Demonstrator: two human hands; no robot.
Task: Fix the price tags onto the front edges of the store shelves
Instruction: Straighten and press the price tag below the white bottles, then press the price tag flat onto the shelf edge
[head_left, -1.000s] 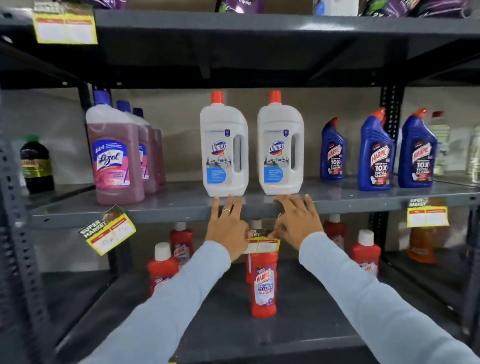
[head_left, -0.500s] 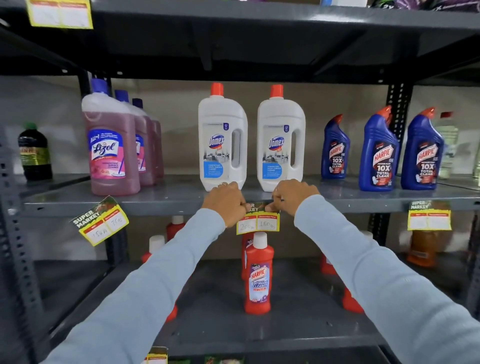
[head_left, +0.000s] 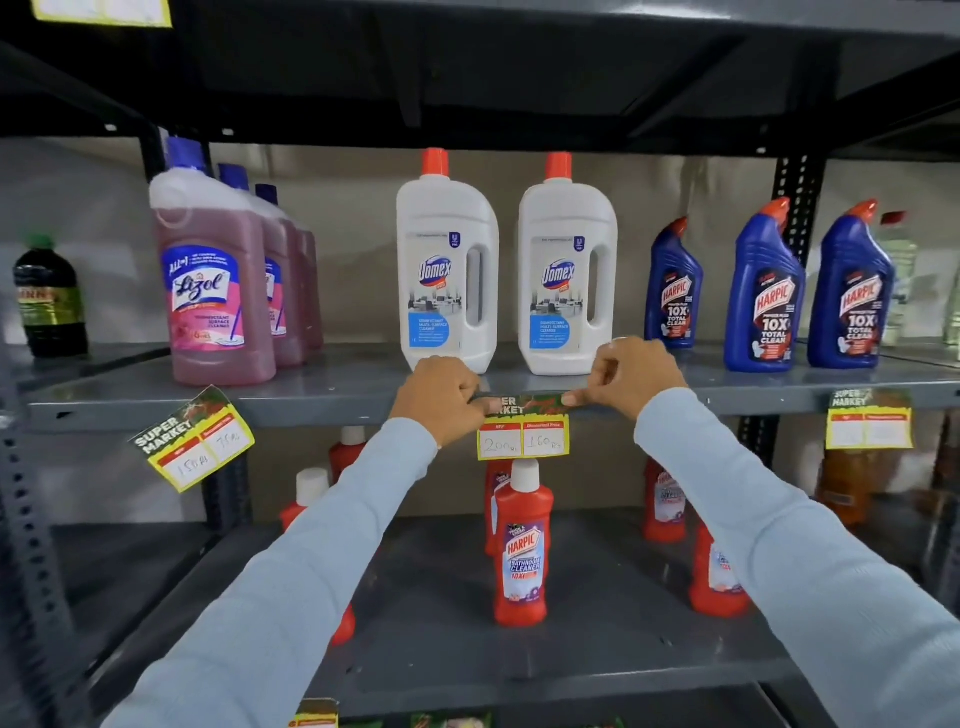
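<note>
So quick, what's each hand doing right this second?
Left hand: closed, pinching the left end of the price tag against the shelf edge.
Right hand: closed, pinching the tag's right end.

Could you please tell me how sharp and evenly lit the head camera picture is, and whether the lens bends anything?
Head view: the centre is sharp, so the yellow price tag under both hands reads 200 and 160; the grey metal shelf edge bows from wide-angle distortion; the yellow tag at far right is washed out and soft; the underside of the dark upper shelf lies in deep shadow.
</note>
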